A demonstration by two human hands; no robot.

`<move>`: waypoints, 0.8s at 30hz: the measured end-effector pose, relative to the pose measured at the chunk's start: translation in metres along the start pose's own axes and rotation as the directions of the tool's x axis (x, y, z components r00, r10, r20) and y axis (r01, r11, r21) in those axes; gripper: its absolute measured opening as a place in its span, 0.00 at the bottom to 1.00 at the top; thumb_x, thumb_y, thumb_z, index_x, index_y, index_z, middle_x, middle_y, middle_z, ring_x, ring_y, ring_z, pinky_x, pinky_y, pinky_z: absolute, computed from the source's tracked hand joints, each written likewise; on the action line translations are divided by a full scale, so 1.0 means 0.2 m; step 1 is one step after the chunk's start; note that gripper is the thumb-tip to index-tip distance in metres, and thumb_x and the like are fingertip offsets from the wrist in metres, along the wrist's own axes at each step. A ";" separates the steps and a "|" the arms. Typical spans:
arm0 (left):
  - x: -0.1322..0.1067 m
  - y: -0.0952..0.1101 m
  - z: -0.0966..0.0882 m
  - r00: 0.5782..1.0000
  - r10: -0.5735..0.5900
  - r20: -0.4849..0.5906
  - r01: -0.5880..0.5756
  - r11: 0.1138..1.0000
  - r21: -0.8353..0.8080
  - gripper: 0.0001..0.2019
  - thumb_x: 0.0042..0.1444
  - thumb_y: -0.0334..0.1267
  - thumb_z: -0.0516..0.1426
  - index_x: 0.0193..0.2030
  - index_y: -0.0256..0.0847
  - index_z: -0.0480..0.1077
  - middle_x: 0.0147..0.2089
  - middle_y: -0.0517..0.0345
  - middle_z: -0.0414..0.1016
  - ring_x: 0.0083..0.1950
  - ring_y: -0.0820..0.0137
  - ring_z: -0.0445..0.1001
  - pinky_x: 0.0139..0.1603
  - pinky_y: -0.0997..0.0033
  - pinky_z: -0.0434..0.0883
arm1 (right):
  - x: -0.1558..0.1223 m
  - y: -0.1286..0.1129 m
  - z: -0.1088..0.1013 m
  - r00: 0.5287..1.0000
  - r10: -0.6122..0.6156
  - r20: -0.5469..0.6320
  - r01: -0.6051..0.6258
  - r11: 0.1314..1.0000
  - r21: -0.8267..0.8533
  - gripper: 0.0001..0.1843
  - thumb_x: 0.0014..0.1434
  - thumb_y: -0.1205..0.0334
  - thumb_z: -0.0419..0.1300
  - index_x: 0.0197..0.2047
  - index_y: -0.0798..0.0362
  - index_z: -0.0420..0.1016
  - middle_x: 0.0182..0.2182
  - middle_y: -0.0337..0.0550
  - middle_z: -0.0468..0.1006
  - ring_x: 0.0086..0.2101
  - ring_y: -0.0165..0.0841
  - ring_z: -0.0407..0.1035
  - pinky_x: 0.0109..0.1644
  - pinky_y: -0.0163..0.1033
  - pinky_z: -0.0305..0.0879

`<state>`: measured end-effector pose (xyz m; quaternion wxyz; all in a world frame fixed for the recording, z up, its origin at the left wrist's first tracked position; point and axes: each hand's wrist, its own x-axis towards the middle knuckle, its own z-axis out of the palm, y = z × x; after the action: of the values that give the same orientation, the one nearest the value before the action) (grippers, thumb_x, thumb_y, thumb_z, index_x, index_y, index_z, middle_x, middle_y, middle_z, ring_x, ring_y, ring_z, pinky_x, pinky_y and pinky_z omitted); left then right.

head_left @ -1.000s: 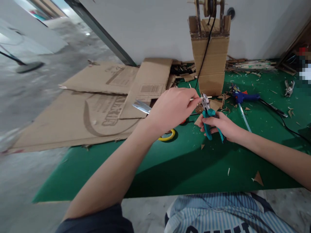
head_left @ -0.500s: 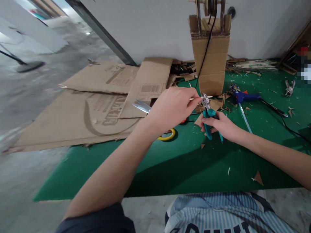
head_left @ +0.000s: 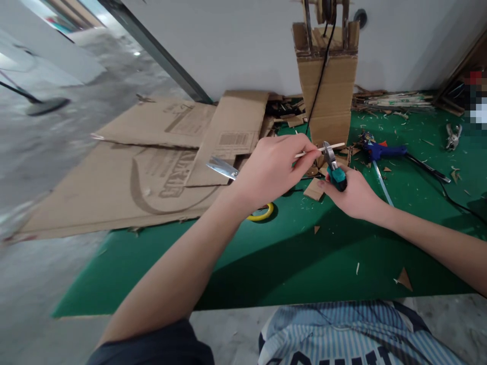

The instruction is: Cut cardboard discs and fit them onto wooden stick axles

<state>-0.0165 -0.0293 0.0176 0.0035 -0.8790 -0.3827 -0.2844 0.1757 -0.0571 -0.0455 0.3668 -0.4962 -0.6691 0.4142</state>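
Between the thumb and fingers of my left hand (head_left: 279, 162) is a thin wooden stick (head_left: 337, 146), its free end pointing right. My right hand (head_left: 353, 191) is wrapped around the teal handles of diagonal cutting pliers (head_left: 332, 161). The pliers' metal jaws are at the stick, just right of my left fingertips; whether they close on it I cannot tell. Below the jaws, a small cardboard piece (head_left: 314, 189) lies by my right thumb. Scissors with a yellow handle (head_left: 262, 213) are partly hidden under my left hand and wrist.
A tall cardboard tower (head_left: 327, 96) with a black cord stands behind my hands. Large cardboard sheets (head_left: 114, 182) cover the left side of the green table (head_left: 289, 274). At right lie a blue glue gun (head_left: 386, 151) and another small pair of pliers (head_left: 453, 137). Scraps are scattered about.
My right hand has turned the pliers, so their handles now sit inside my grip and the jaws tilt up and left. More of the stick shows to the right of my left fingertips.
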 end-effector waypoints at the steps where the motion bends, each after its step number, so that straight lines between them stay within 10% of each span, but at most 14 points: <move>1: 0.00 0.01 0.00 1.000 -0.025 0.016 0.025 1.000 0.002 0.10 0.69 0.37 0.54 0.36 0.40 0.73 0.30 0.58 0.77 0.30 0.73 0.72 0.33 0.70 0.65 | 0.00 0.00 0.00 1.000 -0.009 -0.005 0.009 1.000 -0.015 0.13 0.60 0.49 0.62 0.36 0.47 0.65 0.28 0.38 0.74 0.29 0.35 0.67 0.36 0.43 0.60; 17: 0.00 0.04 0.03 0.979 -0.181 0.088 0.179 0.983 0.036 0.10 0.70 0.39 0.50 0.38 0.44 0.70 0.32 0.55 0.75 0.37 0.67 0.76 0.38 0.66 0.66 | 0.00 0.00 0.01 0.989 0.120 0.082 -0.127 0.988 0.088 0.15 0.62 0.48 0.62 0.32 0.46 0.65 0.23 0.35 0.69 0.25 0.33 0.63 0.32 0.42 0.57; 24: 0.03 0.06 0.01 0.962 -0.226 0.154 0.221 0.974 0.049 0.17 0.70 0.40 0.49 0.28 0.41 0.68 0.21 0.61 0.62 0.24 0.72 0.60 0.29 0.67 0.56 | 0.03 0.01 -0.01 0.993 0.116 0.037 -0.118 0.992 0.045 0.17 0.60 0.45 0.64 0.32 0.47 0.66 0.25 0.36 0.71 0.28 0.34 0.65 0.34 0.43 0.58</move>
<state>-0.0044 -0.0345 0.0221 -0.0452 -0.8498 -0.4830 -0.2062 0.1766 -0.0515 -0.0471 0.3419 -0.5185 -0.6351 0.4592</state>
